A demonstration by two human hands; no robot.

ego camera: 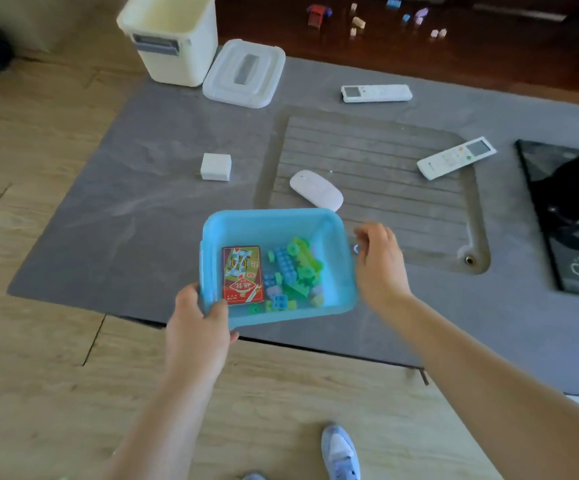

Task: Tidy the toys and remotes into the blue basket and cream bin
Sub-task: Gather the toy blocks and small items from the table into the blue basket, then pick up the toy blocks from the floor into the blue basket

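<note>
- Nearest the viewer, a shoe (341, 452) stands on a pale wooden floor (39, 358), between two bare forearms reaching forward.
- The left hand (198, 323) grips the near-left corner of a blue basket (274, 223), thumb over the rim and fingers wrapped beneath it.
- The right hand (380, 265) hovers just beside the basket's right wall, fingers loosely curled and slightly apart, clamped on nothing (whether they touch the wall cannot be told).
- Between the two hands, inside the basket, lie a red card pack (243, 275) toward the left fingers and a heap of green and blue building blocks (291, 275) toward the right fingers.
- The basket sits at the near edge of a grey table (125, 202).
- Just beyond the right fingertips rests a white mouse (315, 188); beyond the left fingers, a small white box (216, 167).
- Farther off past the right hand lie two white remotes (456, 157) (376, 93), well apart.
- Farthest from the left fingers stands the cream bin (174, 39), open, its clear lid (245, 72) flat beside it.
- Beyond the table, small toys (319, 13) are scattered on a dark surface.
</note>
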